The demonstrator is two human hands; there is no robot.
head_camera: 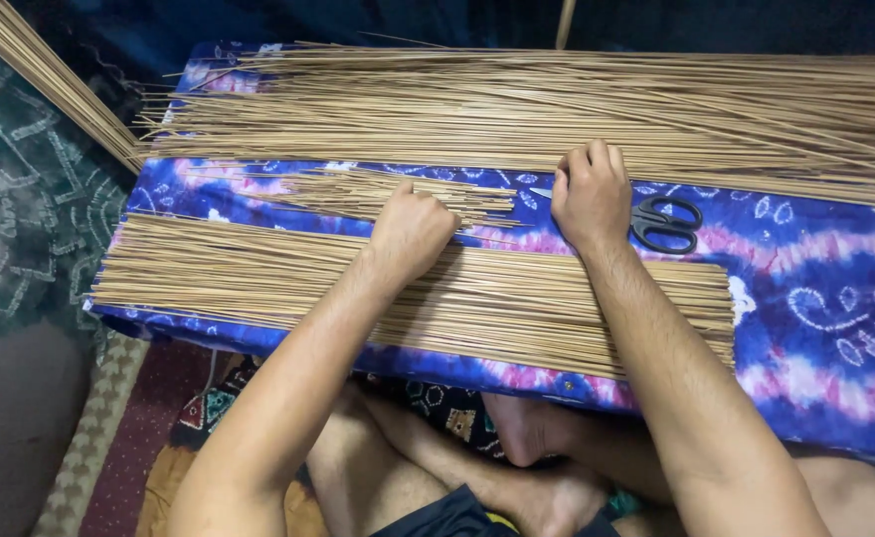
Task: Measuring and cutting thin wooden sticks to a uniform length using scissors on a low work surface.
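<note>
Head view: the left hand [413, 231] is curled shut, pinching the ends of a small loose bunch of thin tan sticks [378, 192] on the blue-and-pink tie-dye board [825, 298]. The right hand [591, 197] is closed too, knuckles up, beside the black-handled scissors [664, 223]. A neat flat row of sticks [259, 273] lies near; a long pile of sticks [557, 104] lies far.

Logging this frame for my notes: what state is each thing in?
Left hand: fisted, on the small stick bunch.
Right hand: curled, beside the scissors.
Scissors: flat on the cloth, blades hidden.
Near sticks: laid flat.
Far sticks: spread loosely.
</note>
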